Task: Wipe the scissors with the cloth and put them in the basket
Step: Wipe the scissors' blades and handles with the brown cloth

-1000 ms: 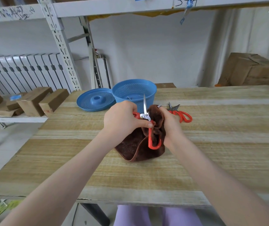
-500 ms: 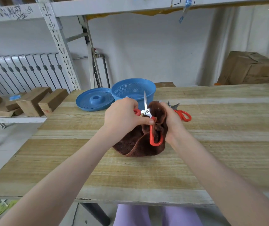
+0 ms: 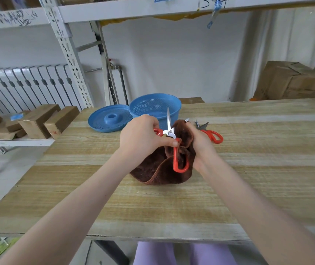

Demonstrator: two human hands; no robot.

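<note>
Red-handled scissors stand blade-up over the middle of the wooden table. My left hand grips them at the handles near the pivot. One silver blade points up in front of the blue mesh basket. My right hand clutches a brown cloth bunched against the scissors; the other blade tip pokes out above the cloth. The cloth's lower part rests on the table. A second pair of red-handled scissors lies on the table just right of my right hand.
A blue perforated lid lies left of the basket. Wooden blocks sit on a low shelf at the left. A metal shelf upright and a radiator stand behind. A cardboard box sits at the far right.
Both hands with the scissors and cloth have stayed in nearly the same place; the cloth has shifted slightly along the scissors.
</note>
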